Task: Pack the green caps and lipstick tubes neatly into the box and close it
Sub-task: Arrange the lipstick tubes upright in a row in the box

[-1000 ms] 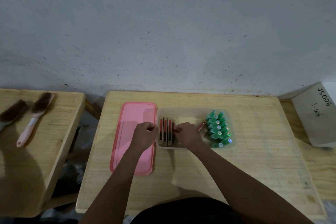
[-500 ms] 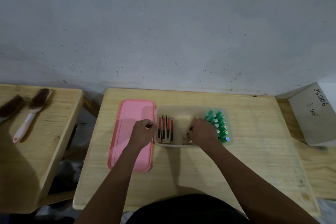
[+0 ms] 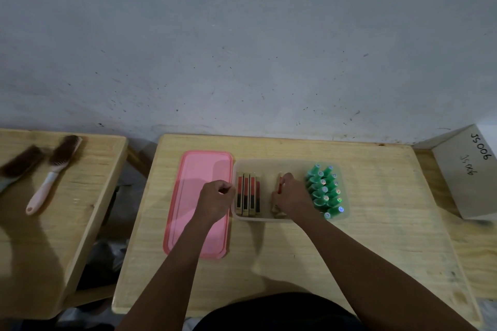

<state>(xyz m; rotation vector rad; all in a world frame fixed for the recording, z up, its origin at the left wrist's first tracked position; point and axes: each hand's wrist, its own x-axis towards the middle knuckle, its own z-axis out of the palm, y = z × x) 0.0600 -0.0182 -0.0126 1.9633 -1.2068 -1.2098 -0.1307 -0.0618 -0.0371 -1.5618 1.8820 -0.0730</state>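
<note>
On my feed the clear box (image 3: 285,162) sits mid-counter (image 3: 376,236), with its pink lid (image 3: 199,169) lying flat just beside its left wall. 4 lipstick tubes (image 3: 248,195) lie side by side at the box's left end, and the green caps (image 3: 324,191) stand in 2 rows at its right end. The right hand (image 3: 291,195) is in the middle of the box, fingers clamped on another tube (image 3: 279,187). The left hand (image 3: 215,200) hangs over the lid's right edge, fingers curled together, nothing visible in them.

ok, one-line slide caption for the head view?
Right hand grips a lipstick tube inside the clear box, beside green caps; pink lid lies alongside.
</note>
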